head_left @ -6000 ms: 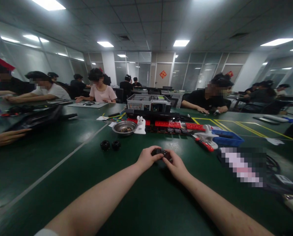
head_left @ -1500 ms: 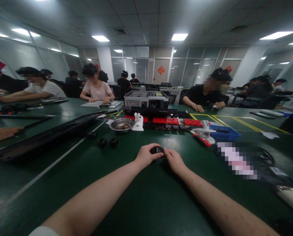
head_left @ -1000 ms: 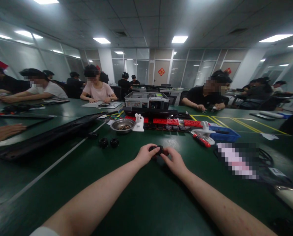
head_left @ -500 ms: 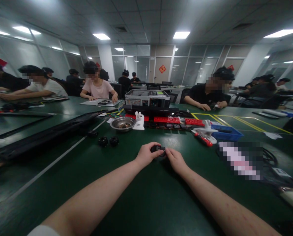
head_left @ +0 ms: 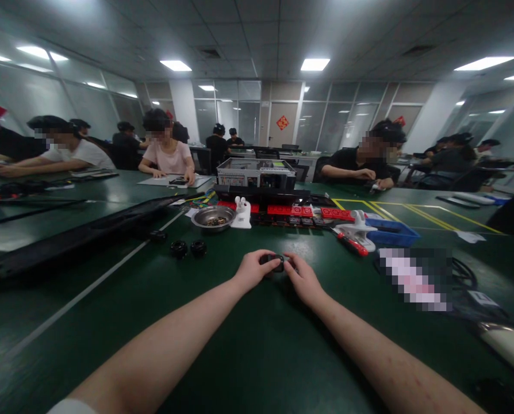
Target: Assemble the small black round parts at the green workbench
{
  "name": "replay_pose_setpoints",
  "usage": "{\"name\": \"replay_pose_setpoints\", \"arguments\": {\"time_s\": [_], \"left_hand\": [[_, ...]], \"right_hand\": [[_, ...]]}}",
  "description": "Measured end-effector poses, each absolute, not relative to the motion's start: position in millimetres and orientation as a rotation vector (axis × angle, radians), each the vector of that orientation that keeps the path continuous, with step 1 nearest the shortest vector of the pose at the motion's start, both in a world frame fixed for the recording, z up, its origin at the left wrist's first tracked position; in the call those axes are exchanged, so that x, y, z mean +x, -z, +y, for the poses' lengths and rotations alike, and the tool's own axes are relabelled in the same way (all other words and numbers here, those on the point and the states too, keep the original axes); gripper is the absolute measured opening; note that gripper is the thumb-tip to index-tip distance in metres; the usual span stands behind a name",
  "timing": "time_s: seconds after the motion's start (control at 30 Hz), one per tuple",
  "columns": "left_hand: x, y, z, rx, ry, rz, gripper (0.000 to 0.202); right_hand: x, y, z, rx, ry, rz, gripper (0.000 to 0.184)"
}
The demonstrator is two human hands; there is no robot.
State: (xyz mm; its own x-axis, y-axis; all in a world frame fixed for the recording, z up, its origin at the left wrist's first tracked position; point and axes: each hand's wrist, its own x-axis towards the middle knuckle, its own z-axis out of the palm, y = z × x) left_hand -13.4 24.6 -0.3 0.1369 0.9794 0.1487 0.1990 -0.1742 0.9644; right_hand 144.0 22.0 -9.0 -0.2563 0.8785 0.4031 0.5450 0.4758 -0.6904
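Over the middle of the green table, my left hand (head_left: 252,271) has its fingers and thumb closed on a small black part (head_left: 277,263) with a rounded end, perhaps a caster wheel. From the other side, my right hand (head_left: 303,277) grips the right end of the same part with thumb and fingertips. Much of the part is hidden by my fingers. Two black caster-like wheels (head_left: 179,249) (head_left: 199,248) stand farther left. Beyond them is a metal bowl (head_left: 214,226) of small brass-coloured pieces, beside a white bracket (head_left: 242,215).
A long black panel (head_left: 84,238) lies on the left. Behind my hands stand red blocks (head_left: 289,211) and an open metal computer case (head_left: 257,172). A red-handled screwdriver (head_left: 352,245) and blue tray (head_left: 392,231) are right. Several people work around the tables.
The black part has turned between my hands, so its rounded end now faces me. My right fingers have shifted over its right side. The view has moved slightly.
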Motion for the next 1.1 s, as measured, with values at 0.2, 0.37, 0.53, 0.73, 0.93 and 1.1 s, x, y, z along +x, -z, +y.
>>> {"name": "replay_pose_setpoints", "arguments": {"time_s": [0.2, 0.37, 0.53, 0.73, 0.93, 1.1], "left_hand": [[-15.7, -3.3, 20.2, 1.916, -1.115, 1.298, 0.038], [-15.6, 1.8, 26.6, 1.664, -1.078, 1.142, 0.045], [-16.4, 0.9, 30.0, 1.465, -1.040, 1.092, 0.041], [-15.8, 0.0, 25.8, 1.595, -1.128, 1.213, 0.041], [-16.6, -4.3, 18.9, 1.867, -1.189, 1.290, 0.037], [-12.8, -4.0, 17.5, 1.937, -1.107, 1.263, 0.038]], "right_hand": [[145.2, 6.6, 24.1, -1.274, -0.575, -2.027, 0.045], [145.5, 6.2, 24.2, -1.212, -0.554, -2.030, 0.029], [145.5, 3.1, 17.2, -1.028, -0.412, -2.116, 0.036], [146.1, 4.1, 17.4, -1.156, -0.362, -2.046, 0.038], [148.3, 6.6, 23.9, -1.281, -0.509, -2.040, 0.047], [146.5, 5.6, 21.8, -1.303, -0.425, -2.061, 0.045]]}}
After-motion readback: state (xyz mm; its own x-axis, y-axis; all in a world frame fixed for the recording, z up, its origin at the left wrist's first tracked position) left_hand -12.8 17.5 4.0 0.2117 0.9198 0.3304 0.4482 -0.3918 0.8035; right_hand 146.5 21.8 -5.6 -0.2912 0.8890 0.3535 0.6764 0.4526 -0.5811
